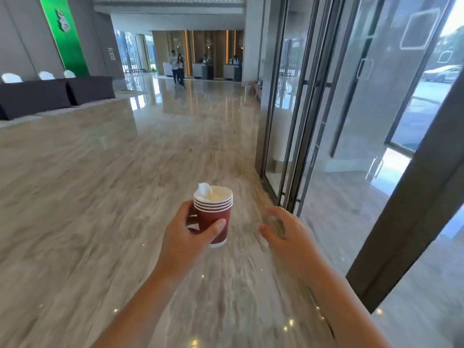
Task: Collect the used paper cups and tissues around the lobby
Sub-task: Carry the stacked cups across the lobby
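1. Gripped upright in the left hand (187, 232): nested stack of red paper cups (213, 217), thumb (217, 226) across the near wall, other fingers curled round the far side.
2. Stuffed in the top cup, above the fingers: white tissue (204, 190).
3. Right of the stack, apart from it: right hand (286, 229), blurred, fingers loosely curled, holding nothing.

Glossy veined marble floor (100, 197), dark-draped tables (35, 97) at left, reception counters (203, 71) far back

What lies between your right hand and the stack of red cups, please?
Nothing; in the head view only bare marble floor shows between the right hand and the stack of cups.
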